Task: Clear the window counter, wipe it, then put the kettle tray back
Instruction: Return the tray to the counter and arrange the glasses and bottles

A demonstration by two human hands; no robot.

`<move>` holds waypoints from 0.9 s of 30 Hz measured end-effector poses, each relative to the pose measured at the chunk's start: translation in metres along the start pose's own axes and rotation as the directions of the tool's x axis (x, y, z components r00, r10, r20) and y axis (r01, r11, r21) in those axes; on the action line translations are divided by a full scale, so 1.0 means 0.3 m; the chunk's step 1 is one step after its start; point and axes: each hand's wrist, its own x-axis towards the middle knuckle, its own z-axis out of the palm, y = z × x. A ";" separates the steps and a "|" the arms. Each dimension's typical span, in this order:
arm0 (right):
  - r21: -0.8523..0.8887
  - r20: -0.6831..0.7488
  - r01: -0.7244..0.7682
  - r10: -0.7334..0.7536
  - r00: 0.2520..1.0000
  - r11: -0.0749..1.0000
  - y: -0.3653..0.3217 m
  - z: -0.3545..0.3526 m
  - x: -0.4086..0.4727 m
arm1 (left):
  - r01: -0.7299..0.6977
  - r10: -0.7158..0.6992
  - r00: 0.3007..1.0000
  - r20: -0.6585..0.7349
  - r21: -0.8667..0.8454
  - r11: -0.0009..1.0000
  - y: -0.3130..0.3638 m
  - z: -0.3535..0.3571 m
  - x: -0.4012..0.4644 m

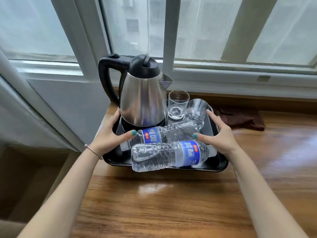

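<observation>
Wooden counter (171, 203) under window (205, 28) bears black tray (223, 164), brown cloth (240, 118).

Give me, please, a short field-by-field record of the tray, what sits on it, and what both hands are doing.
surface: wooden window counter
tray: black rectangular plastic tray, on the counter
kettle: stainless steel electric kettle with black lid and handle, upright at the tray's back left
glasses: one clear drinking glass upright, a second clear glass tipped over beside it
bottles: two clear plastic water bottles with blue labels, far and near, lying down
left hand: at the tray's left edge, fingers spread
right hand: at the tray's right edge, fingers spread
cloth: dark brown cloth, on the counter right of the tray
</observation>
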 end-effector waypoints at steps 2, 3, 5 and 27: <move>0.016 -0.007 -0.003 0.003 1.000 1.000 -0.007 0.061 0.016 | 0.036 -0.036 0.999 0.020 -0.003 0.999 -0.055 -0.051 0.021; 0.012 -0.014 -0.011 0.011 1.000 1.000 -0.013 0.087 0.024 | 0.045 -0.045 0.999 0.029 0.003 0.999 -0.076 -0.072 0.031; 0.006 -0.021 -0.032 0.032 0.999 0.999 -0.017 0.130 0.047 | 0.035 -0.035 0.999 0.031 0.009 0.999 -0.113 -0.103 0.049; -0.023 -0.076 -0.038 0.036 0.996 0.999 0.081 0.268 0.164 | 0.112 -0.110 0.994 0.030 -0.086 0.990 -0.320 -0.095 0.142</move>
